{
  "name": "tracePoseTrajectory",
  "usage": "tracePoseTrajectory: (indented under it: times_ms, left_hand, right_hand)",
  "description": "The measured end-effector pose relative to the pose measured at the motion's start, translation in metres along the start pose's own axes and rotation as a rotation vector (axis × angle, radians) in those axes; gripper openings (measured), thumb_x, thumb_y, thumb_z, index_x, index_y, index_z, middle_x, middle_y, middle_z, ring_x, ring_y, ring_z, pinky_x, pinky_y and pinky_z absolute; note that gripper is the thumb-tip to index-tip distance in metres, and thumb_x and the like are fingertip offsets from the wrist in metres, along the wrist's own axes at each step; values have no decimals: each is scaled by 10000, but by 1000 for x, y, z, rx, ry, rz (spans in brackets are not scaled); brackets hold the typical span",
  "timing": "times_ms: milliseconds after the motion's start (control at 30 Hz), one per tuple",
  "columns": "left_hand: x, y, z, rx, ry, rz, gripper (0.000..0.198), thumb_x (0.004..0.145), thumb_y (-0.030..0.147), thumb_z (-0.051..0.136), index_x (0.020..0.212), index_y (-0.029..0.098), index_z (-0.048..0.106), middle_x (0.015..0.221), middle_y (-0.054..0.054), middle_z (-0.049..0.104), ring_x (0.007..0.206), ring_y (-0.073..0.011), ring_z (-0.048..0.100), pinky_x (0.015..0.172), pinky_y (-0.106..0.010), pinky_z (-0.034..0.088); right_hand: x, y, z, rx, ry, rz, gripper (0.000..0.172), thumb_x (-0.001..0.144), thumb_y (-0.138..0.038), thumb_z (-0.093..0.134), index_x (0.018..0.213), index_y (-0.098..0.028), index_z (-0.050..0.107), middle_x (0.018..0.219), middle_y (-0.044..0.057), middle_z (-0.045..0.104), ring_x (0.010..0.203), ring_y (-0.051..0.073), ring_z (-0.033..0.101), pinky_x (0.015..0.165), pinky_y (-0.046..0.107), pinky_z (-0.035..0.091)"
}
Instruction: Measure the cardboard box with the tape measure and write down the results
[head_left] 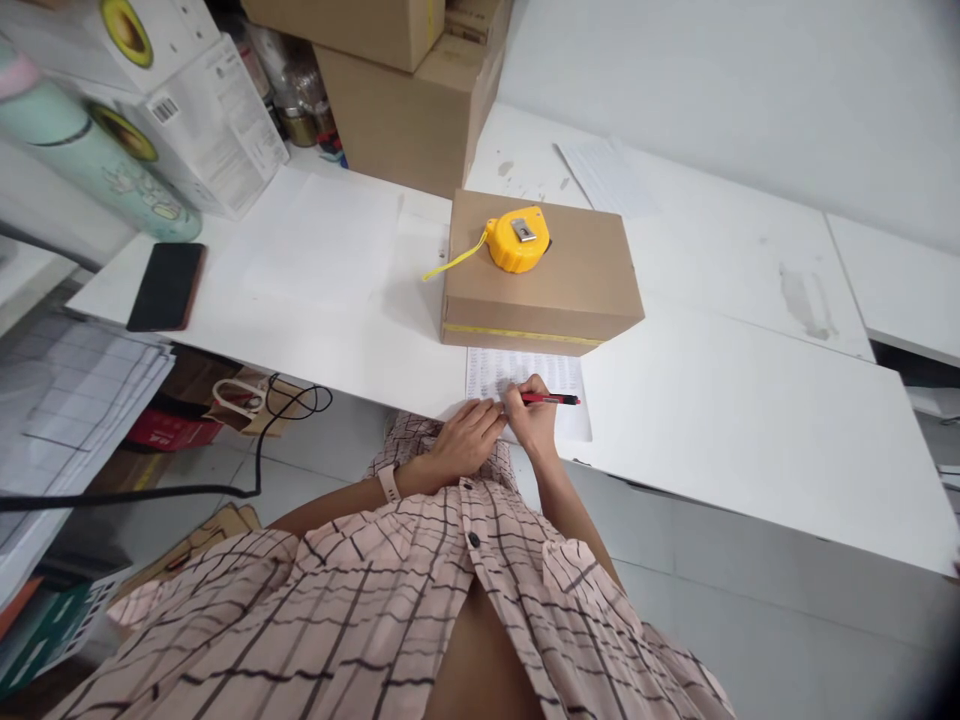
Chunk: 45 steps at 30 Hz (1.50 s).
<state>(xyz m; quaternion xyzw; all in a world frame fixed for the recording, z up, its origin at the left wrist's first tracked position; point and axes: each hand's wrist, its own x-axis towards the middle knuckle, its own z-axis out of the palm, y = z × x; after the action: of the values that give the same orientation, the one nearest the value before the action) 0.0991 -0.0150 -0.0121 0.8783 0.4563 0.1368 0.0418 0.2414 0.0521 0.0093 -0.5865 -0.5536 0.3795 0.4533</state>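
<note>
The person is wearing a pink dark-checked shirt [360, 610], dark buttons [473, 540], a pale strap [388, 483] at the left hand [466, 440]

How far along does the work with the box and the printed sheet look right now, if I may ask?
Done, it seems: the yellow tape measure lies on top of the cardboard box, out of hand. In hand: the right hand holds a red pen to the printed sheet, and the left hand rests on its edge. Left: unclear, since the rows are too small to read.
</note>
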Motion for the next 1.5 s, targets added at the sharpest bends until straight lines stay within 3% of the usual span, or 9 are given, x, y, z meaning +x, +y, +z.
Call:
tracePoseTrajectory:
  times_ms: [1500]
  left_hand:
    - [0, -1, -1, -48, 18, -2, 415, 1024, 214, 384, 1377, 88, 561, 1440, -172, 591, 1394, -275, 489, 1193, -470, 358]
  right_hand:
    - [-1, -3, 0, 6, 22, 3, 267, 814, -280, 600, 668, -247, 379, 598, -74, 394, 582, 116, 379, 587, 273, 336]
